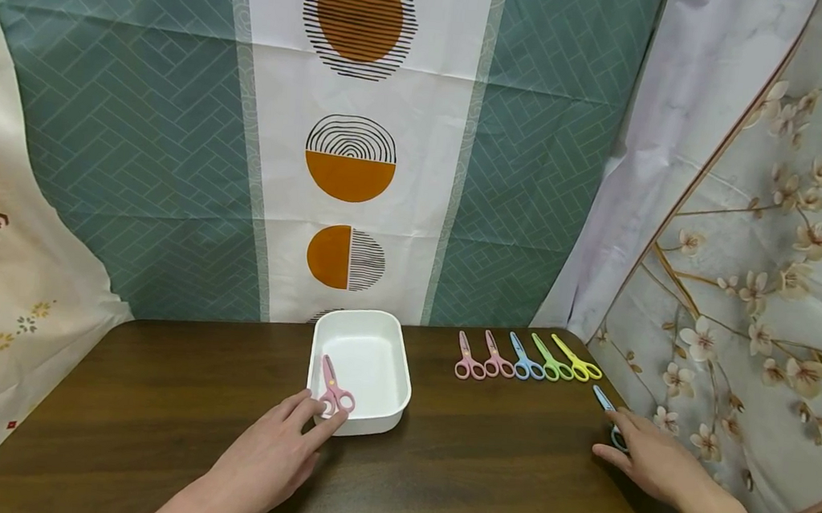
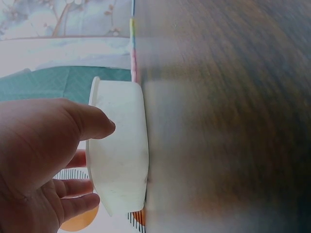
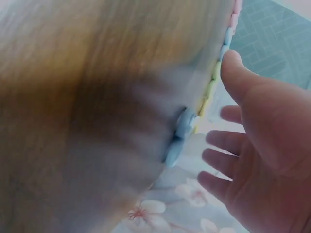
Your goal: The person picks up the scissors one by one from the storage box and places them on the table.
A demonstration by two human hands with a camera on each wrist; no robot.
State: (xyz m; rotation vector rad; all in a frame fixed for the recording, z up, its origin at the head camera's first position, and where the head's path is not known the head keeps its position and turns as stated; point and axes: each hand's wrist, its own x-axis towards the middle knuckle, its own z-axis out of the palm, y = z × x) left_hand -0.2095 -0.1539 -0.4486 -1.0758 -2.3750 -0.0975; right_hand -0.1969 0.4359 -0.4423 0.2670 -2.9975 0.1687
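Observation:
My left hand (image 1: 270,448) hovers at the near left corner of a white tray (image 1: 401,384). Pink scissors (image 1: 331,375) lie in that tray, their handles beside my left fingertips. The left wrist view has my thumb (image 2: 95,124) spread apart from the other fingers near the tray's outer wall (image 2: 121,150), with nothing visibly gripped. Over at the table's right edge, my right hand (image 1: 656,457) is above blue scissors (image 1: 604,399) and partly hides their handles. Its fingers are spread apart from the scissors' handles (image 3: 183,124) in the right wrist view.
Several scissors lie in a row at the back right of the brown table (image 1: 497,456): two pink pairs (image 1: 469,359), a blue pair (image 1: 524,360), a green pair (image 1: 551,360) and a yellow pair (image 1: 577,360). A flowered curtain (image 1: 761,316) borders the right edge.

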